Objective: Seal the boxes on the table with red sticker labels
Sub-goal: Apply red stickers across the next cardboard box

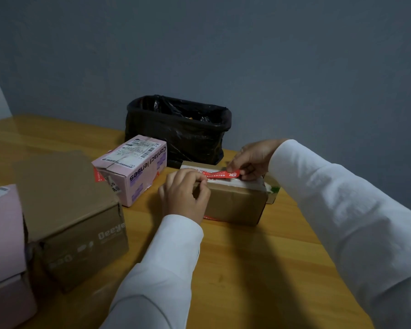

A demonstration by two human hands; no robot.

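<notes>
The red sticker label (221,174) is pinched at both ends by the left hand (184,193) and right hand (252,160), each grip narrow, over the brown box (235,203) at frame centre.

Honey-coloured wooden table (259,269) bearing two brown cardboard boxes (235,203) (76,222), pink printed cartons (133,167) (3,233), and black-bagged bin (178,129).

The honey-coloured wooden table (259,269) looked smooth with a soft sheen. The small brown cardboard box (235,203) was matt and slightly creased, with glossy clear tape along its top. The red paper sticker label (221,174) looked slick. The black plastic bin liner (176,131) was crinkled and shiny. The white sleeves (342,210) looked like soft cloth.
</notes>
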